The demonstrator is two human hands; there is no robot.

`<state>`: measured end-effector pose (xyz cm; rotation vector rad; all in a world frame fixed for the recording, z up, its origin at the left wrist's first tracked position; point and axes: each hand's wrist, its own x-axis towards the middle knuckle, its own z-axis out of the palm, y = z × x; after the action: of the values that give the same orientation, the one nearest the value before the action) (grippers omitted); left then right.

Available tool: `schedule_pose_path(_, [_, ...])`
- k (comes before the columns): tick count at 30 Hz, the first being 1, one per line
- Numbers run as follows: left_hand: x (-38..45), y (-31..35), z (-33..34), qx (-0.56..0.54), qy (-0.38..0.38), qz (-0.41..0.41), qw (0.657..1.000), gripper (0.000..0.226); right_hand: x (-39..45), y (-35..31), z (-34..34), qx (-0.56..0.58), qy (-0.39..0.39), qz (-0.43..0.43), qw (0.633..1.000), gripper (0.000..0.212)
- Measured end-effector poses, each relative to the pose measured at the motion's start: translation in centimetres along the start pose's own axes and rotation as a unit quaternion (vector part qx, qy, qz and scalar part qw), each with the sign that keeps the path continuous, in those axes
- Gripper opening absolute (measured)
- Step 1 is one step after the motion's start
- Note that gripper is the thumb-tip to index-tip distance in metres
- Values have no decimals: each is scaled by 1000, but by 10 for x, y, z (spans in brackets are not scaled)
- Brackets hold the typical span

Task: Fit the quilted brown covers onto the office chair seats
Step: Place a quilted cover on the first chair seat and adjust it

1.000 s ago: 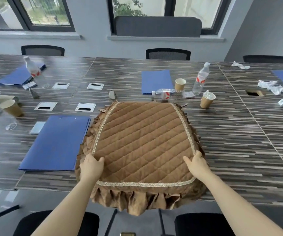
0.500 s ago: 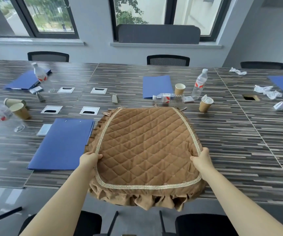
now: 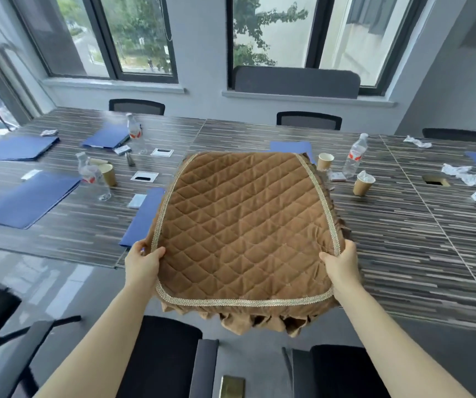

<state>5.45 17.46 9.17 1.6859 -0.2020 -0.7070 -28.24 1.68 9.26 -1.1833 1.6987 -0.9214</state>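
You hold quilted brown cover (image 3: 245, 225) flat above table (image 3: 403, 254) edge. Left hand (image 3: 142, 265) and right hand (image 3: 343, 268) each pinch side trim, thumbs on top, likely keeping panel spread for dark chair (image 3: 159, 354) below.

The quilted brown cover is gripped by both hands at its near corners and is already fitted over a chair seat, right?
Not quite. Both hands, left and right, do grip the quilted brown cover at its near corners, but the head view shows it held in the air above the table edge, not fitted. The black chair seats below are bare.
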Motion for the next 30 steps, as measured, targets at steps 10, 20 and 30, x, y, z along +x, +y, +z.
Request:
schedule_pose_path(10, [-129,-64,-219,-142,120,-31,982,37,-190,18,34,0,-72,-55,996,60])
schedule_pose_path(20, [-261,-129,-449,-174,255,-22,951,37,-408,30,84,-2,-229,-101,968,53])
schedule_pose_path(30, [-355,-183,-619,-222,384,-8,896,42,-575,45,158,-35,-368,-111,922,49])
